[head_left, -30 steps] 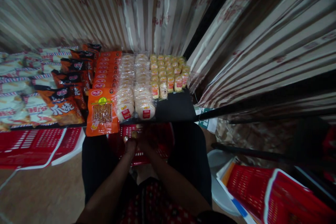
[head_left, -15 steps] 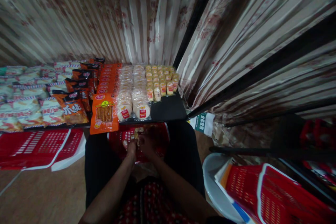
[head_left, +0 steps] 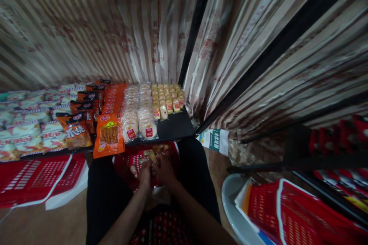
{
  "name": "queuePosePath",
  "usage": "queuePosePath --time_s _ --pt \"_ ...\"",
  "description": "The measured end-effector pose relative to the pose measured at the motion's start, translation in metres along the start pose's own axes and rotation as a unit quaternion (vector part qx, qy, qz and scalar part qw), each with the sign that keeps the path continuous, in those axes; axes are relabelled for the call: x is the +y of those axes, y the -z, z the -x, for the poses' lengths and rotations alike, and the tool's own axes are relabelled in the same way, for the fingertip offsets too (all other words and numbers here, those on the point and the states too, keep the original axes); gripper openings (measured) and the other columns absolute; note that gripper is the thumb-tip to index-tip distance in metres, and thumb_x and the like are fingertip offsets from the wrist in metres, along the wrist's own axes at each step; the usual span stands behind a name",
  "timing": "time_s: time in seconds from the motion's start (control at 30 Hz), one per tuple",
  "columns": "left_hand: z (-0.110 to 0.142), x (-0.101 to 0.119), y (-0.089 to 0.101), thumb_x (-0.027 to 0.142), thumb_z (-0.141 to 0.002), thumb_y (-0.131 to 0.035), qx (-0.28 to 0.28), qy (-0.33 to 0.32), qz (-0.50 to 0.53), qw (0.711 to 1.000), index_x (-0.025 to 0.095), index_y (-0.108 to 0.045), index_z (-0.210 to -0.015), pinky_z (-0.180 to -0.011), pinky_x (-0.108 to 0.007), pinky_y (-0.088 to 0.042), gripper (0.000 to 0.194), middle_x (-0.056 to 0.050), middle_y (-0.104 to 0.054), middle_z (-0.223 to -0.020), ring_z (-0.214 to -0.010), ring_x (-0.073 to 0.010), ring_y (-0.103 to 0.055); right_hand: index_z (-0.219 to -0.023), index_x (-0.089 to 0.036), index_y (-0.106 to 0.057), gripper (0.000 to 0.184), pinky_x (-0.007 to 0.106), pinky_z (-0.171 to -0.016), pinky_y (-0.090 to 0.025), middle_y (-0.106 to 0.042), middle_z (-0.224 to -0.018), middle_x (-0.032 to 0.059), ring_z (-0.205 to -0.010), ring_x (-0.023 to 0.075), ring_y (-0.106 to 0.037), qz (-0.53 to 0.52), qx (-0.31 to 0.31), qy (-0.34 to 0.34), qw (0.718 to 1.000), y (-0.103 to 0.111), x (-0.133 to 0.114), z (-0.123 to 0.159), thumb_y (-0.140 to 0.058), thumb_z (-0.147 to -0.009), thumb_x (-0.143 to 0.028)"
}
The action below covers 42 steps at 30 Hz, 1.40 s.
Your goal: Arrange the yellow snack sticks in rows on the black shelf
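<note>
Holding of a small yellow-wrapped snack packet (head_left: 152,156) is seen where both hands meet, above a red perforated plastic basket (head_left: 123,165) between the knees. The packet is pinched at its near end by the narrowed fingers of the left hand (head_left: 145,173). It is also touched by the right hand (head_left: 165,169), its fingers bent; whether it is gripped there cannot be told in the dim light. Loose wrapped pieces (head_left: 133,170) are scattered in the basket around the hands.

Beyond the basket, its far side is closely bordered by the front edge of a black shelf (head_left: 176,125). On it, upright yellow packets (head_left: 169,101) are lined up beside clear-wrapped round pale crackers (head_left: 147,127), flat orange pouches (head_left: 109,136), orange-and-black bags (head_left: 76,132) and white packets with striped edges (head_left: 54,138). The right side is crossed by a slanting black pole (head_left: 244,84) before a striped curtain (head_left: 143,26).

Compared with the earlier frame, the shelf is seen lower in the view, and the held packet and loose pieces are shown more plainly.
</note>
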<state>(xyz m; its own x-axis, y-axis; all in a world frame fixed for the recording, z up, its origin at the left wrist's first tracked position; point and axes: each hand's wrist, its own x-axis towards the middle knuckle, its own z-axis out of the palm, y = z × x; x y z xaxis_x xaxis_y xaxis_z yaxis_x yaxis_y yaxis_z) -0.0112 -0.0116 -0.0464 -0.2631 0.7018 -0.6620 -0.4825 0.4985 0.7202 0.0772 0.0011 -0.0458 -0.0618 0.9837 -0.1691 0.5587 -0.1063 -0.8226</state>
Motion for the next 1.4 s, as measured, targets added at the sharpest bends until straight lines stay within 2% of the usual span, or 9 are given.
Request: queuePosePath --time_s 0.2,0.37,0.53,0.7,0.87,1.07,1.2,1.3,1.4 --pt "0.016 0.006 -0.009 0.041 -0.055 -0.066 0.001 -0.062 -0.043 0.997 0.018 -0.056 -0.082 -0.054 -0.024 -0.046 0.036 0.0 -0.063 -0.073 -0.065 -0.0147 -0.061 -0.093 -0.018 -0.058 0.018 0.03 -0.081 -0.045 -0.065 -0.095 0.0077 -0.087 0.0188 -0.061 -0.026 0.036 0.018 0.999 0.024 -0.002 0.006 -0.052 -0.076 -0.016" --pt "0.03 0.018 -0.023 0.033 -0.06 -0.063 -0.061 -0.1 -0.047 0.992 0.018 -0.057 -0.088 -0.064 -0.026 -0.049 0.032 -0.006 -0.067 -0.091 -0.082 -0.0183 -0.064 -0.098 -0.02 -0.057 0.022 0.03 -0.081 -0.046 -0.066 -0.096 0.0058 -0.088 0.018 -0.062 -0.046 0.057 0.008 0.997 0.043 -0.008 0.008 -0.052 -0.076 -0.017" --pt "0.041 0.033 -0.039 0.026 -0.065 -0.055 -0.081 -0.182 -0.096 0.975 0.017 -0.058 -0.09 -0.077 -0.03 -0.049 0.026 -0.007 -0.067 -0.092 -0.084 -0.0189 -0.063 -0.098 -0.02 -0.057 0.021 0.03 -0.082 -0.047 -0.067 -0.096 0.0052 -0.089 0.0183 -0.062 -0.08 0.075 0.013 0.994 0.059 -0.019 0.004 -0.048 -0.079 -0.021" --pt "0.047 0.045 -0.052 0.024 -0.07 -0.052 -0.09 -0.237 -0.163 0.954 0.018 -0.06 -0.094 -0.084 -0.031 -0.047 0.026 -0.007 -0.067 -0.097 -0.09 -0.0198 -0.061 -0.099 -0.023 -0.059 0.022 0.03 -0.08 -0.049 -0.067 -0.092 0.003 -0.085 0.0185 -0.063 -0.123 0.097 0.019 0.987 0.069 -0.017 -0.004 -0.052 -0.078 -0.025" --pt "0.05 0.05 -0.065 0.023 -0.073 -0.051 -0.098 -0.263 -0.184 0.942 0.018 -0.061 -0.098 -0.09 -0.031 -0.045 0.027 -0.007 -0.066 -0.104 -0.098 -0.0202 -0.06 -0.102 -0.021 -0.058 0.028 0.033 -0.084 -0.049 -0.063 -0.098 0.0062 -0.09 0.0204 -0.06 -0.097 0.118 0.045 0.987 0.077 -0.014 -0.013 -0.055 -0.074 -0.025" --pt "0.051 0.052 -0.075 0.025 -0.076 -0.05 -0.109 -0.277 -0.189 0.936 0.018 -0.061 -0.102 -0.093 -0.031 -0.043 0.029 -0.008 -0.063 -0.109 -0.102 -0.0199 -0.058 -0.103 -0.02 -0.061 0.034 0.036 -0.089 -0.048 -0.057 -0.1 0.0088 -0.095 0.0227 -0.058 -0.048 0.176 0.03 0.983 0.088 -0.02 -0.017 -0.061 -0.069 -0.025" --pt "0.053 0.055 -0.081 0.028 -0.078 -0.051 -0.119 -0.27 -0.178 0.939 0.018 -0.06 -0.103 -0.092 -0.032 -0.044 0.028 -0.007 -0.065 -0.106 -0.099 -0.0198 -0.059 -0.111 -0.022 -0.058 0.041 0.035 -0.089 -0.05 -0.06 -0.103 0.0071 -0.095 0.0206 -0.061 -0.172 0.158 0.012 0.972 0.093 -0.019 -0.023 -0.06 -0.07 -0.027" --pt "0.051 0.057 -0.087 0.028 -0.08 -0.05 -0.135 -0.27 -0.174 0.937 0.018 -0.059 -0.105 -0.093 -0.032 -0.043 0.029 -0.008 -0.064 -0.109 -0.101 -0.0193 -0.058 -0.117 -0.02 -0.05 0.048 0.036 -0.088 -0.05 -0.065 -0.101 0.0061 -0.092 0.0193 -0.064 -0.331 0.134 -0.013 0.934 0.096 -0.018 -0.028 -0.06 -0.072 -0.033" --pt "0.047 0.056 -0.094 0.025 -0.079 -0.049 -0.133 -0.288 -0.193 0.928 0.018 -0.059 -0.107 -0.095 -0.032 -0.042 0.03 -0.008 -0.063 -0.112 -0.104 -0.0191 -0.058 -0.11 -0.018 -0.051 0.044 0.036 -0.087 -0.051 -0.067 -0.103 0.0084 -0.093 0.0205 -0.065 -0.417 0.125 -0.024 0.9 0.1 -0.02 -0.032 -0.062 -0.071 -0.036"
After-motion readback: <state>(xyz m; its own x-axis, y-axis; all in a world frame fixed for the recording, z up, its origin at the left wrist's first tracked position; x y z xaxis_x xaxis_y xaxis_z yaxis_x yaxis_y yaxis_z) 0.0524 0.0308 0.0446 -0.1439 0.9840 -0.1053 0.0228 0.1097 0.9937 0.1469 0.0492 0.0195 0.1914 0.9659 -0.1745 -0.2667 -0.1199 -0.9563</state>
